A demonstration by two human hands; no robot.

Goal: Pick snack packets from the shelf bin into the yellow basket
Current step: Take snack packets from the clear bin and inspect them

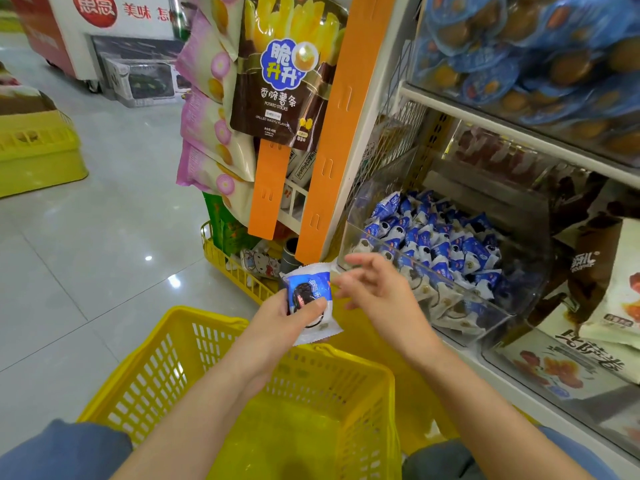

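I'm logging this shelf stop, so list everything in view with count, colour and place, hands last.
yellow basket: one, yellow, bottom centre
snack packet: one, blue and white, held above the yellow basket
shelf bin: one, clear, lower shelf at right
bin packets: many, blue and white, heaped in the shelf bin
potato sticks bag: one, brown and yellow, hanging on the shelf end
pink bags: several, pink and cream, hanging left of it
orange strips: two, orange, on the shelf end
blue-lidded cups: many, blue, upper shelf
left hand: one, fingers grip the snack packet
right hand: one, fingers spread, beside the packet
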